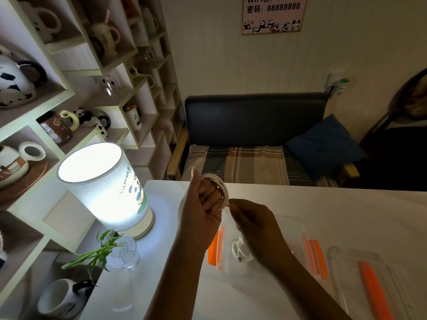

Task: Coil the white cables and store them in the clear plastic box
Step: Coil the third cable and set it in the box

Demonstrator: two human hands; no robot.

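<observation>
At the far left of the white table (pixel 346 209) stand a lit cylindrical lamp (pixel 104 183) and a small glass vase (pixel 123 255) holding a green sprig; neither bears on the work. Moving right, our left hand (pixel 201 204) is raised above the table edge, fingers curled shut around a white cable (pixel 223 185) wound in loops about them. Just beside it, our right hand (pixel 254 225) pinches the loose end of that cable between thumb and fingertips, touching the coil's lower side. Directly below both hands lies the clear plastic box (pixel 286 229) with orange latches (pixel 315 257), its long axis running left to right; a second coiled cable (pixel 239 249) already rests inside, near its left end. We judge the winding nearly complete. The box lies straight down from the coil, nearer the right hand, so the coming move is a short descent. Farther right rests the box lid (pixel 369 278), well apart.
</observation>
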